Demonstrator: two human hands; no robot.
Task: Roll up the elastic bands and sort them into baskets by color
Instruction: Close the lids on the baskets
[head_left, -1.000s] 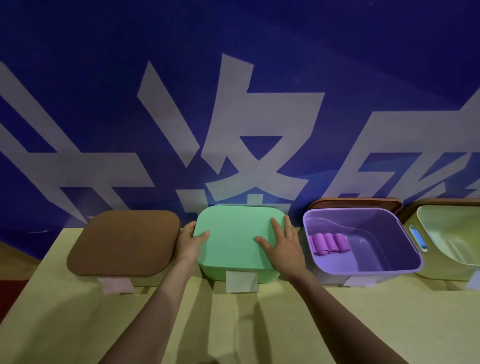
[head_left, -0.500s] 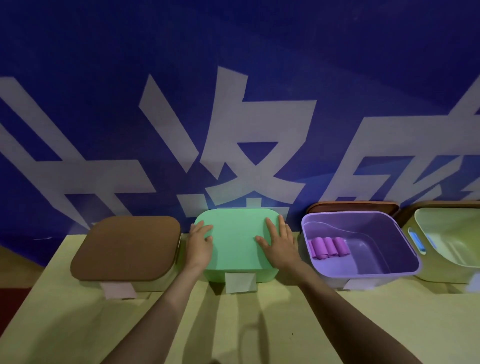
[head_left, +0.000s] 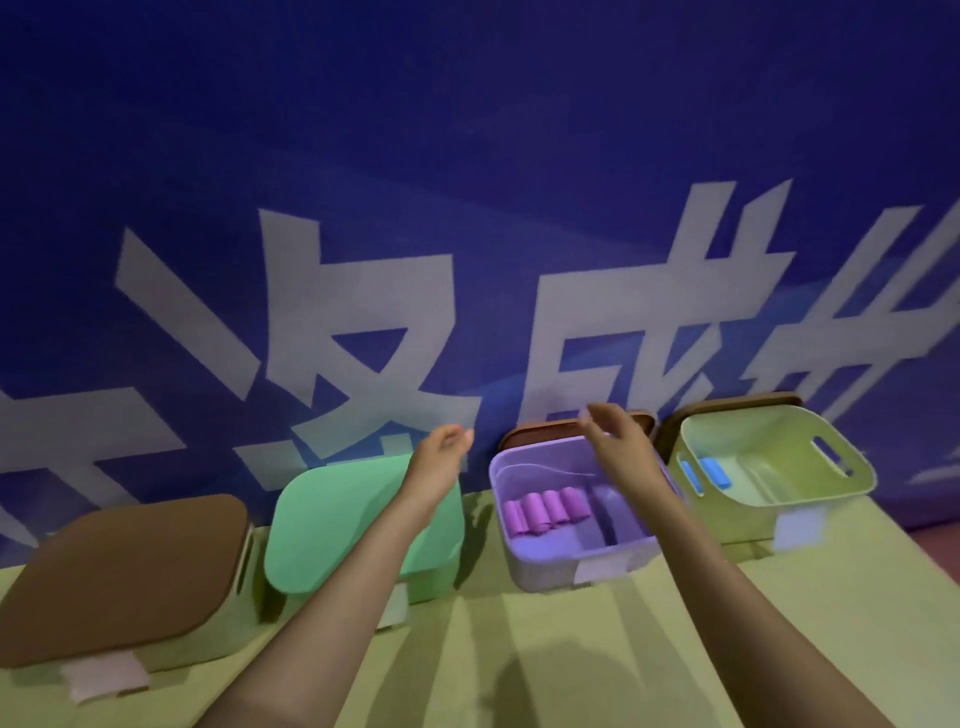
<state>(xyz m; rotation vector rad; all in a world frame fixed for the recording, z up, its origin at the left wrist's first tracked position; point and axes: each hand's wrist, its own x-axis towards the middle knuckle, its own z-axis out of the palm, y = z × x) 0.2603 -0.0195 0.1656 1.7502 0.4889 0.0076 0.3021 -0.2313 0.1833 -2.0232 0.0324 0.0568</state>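
Left hand (head_left: 441, 452): raised over far right corner of green lid (head_left: 337, 525), fingers loosely curled, nothing held.
Right hand (head_left: 618, 441): raised over back edge of purple basket (head_left: 545, 577), fingers relaxed, half curled, nothing held.
Rolled purple bands (head_left: 545, 509): four, side by side on purple basket floor, left half.
Blue roll (head_left: 712, 472): inside yellow-green basket (head_left: 779, 488), near its left wall; blurred, count unclear.
Brown lid (head_left: 119, 571): closed on far-left basket; green lid closed on the next one.
Second brown lid (head_left: 540, 432): propped behind purple basket. Third brown lid (head_left: 727, 404): behind yellow-green basket.
Four baskets in a row on yellow table (head_left: 519, 654), against blue banner (head_left: 467, 156) with white characters.
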